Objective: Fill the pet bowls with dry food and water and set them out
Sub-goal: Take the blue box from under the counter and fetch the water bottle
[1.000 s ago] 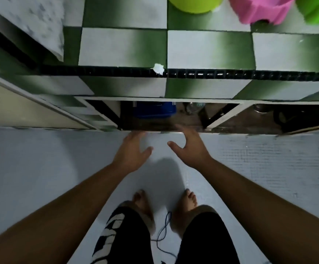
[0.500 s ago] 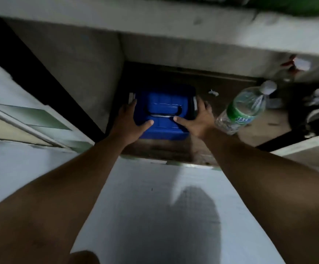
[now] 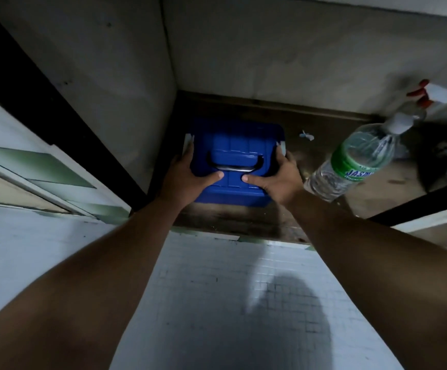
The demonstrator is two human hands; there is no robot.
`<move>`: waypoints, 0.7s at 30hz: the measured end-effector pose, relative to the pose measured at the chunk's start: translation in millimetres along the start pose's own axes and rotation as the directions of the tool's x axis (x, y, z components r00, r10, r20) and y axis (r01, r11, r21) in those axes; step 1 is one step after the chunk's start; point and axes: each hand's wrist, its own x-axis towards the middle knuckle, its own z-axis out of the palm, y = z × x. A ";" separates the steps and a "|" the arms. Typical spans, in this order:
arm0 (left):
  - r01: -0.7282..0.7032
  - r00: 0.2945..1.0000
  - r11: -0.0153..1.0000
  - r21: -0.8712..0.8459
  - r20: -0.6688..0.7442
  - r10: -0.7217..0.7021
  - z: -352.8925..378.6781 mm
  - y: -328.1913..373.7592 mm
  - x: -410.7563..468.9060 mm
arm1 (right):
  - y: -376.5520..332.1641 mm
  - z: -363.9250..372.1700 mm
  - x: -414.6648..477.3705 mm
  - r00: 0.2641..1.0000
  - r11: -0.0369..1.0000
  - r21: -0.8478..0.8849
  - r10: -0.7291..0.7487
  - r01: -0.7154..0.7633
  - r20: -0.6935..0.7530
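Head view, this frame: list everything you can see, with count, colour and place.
blue container: one, blue with a top handle, on the cupboard floor by the left wall
water bottle: one, clear with green label and white cap, right of the container
spray bottle: one, red trigger, back right, blurred
white scrap: one, white, behind the water bottle
cupboard floor: one, brown
tiled floor: one, white, in front
left hand: one, grips the container's left side
right hand: one, grips its right side
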 end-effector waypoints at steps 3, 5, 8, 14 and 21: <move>0.001 1.000 0.999 0.038 0.009 -0.001 -2.6 11.1 -14.9 | 1.3 -2.4 -15.6 0.998 0.999 0.006 0.033 -0.033 -0.051; 0.004 1.000 0.999 0.050 0.005 -0.004 -7.7 25.2 -33.2 | -1.7 -8.9 -30.6 0.996 0.998 0.006 0.060 -0.060 -0.071; 0.001 1.000 0.998 0.066 -0.001 -0.001 -24.5 52.5 -68.7 | -14.3 -29.2 -61.7 0.993 0.994 -0.008 0.104 -0.105 -0.055; 0.083 0.996 0.995 0.063 0.022 -0.085 -72.8 116.7 -170.6 | -91.6 -88.0 -169.3 0.990 0.984 -0.112 0.138 -0.139 -0.018; 0.104 0.989 0.995 -0.004 0.109 -0.103 -151.4 203.9 -300.7 | -180.7 -151.8 -309.0 0.973 0.964 -0.142 0.229 -0.224 0.014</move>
